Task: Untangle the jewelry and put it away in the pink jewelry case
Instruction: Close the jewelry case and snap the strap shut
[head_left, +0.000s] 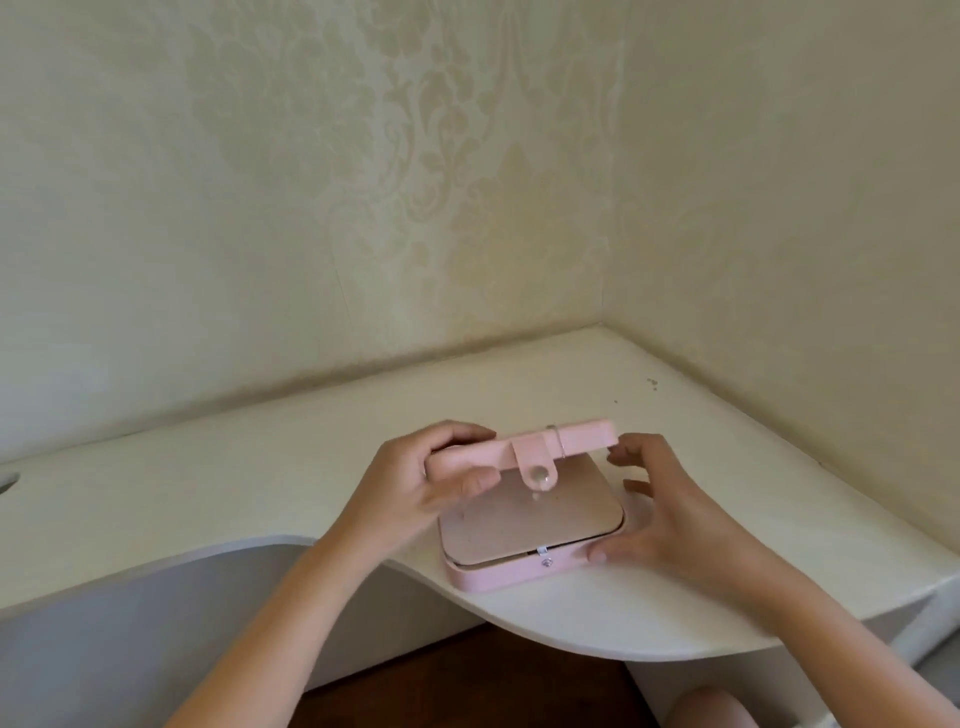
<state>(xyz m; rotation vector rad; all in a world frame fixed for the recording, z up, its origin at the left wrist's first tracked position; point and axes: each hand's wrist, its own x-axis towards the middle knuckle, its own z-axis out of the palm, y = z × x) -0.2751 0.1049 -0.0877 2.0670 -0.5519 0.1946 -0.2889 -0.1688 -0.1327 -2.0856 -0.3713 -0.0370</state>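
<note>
Right hand (670, 525), fingers spread, braces the pink jewelry case (511, 571) with its thumb; left hand (431, 480) pinches the half-raised lid (582, 438) at its left end.

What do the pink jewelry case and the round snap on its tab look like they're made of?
Pink jewelry case: likely faux leather over a stiff shell, matte; even pink, soft rounded corners, no glare. Could be plastic. Round snap: probably polished metal; it looks silvery and catches light.
</note>
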